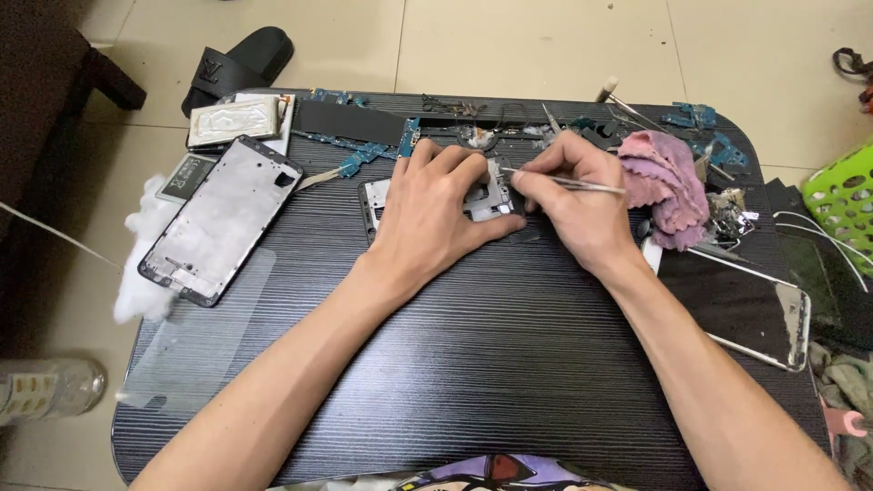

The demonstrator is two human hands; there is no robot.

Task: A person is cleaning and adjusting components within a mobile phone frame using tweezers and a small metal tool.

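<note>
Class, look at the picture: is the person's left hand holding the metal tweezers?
No. The tweezers are pinched in the right hand, while the left hand presses flat on the opened phone frame.

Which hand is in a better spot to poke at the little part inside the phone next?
Probably the right hand: it grips the tweezers, whose tip already reaches the opened phone frame. The left hand lies flat over that frame, pinning it down.
</note>
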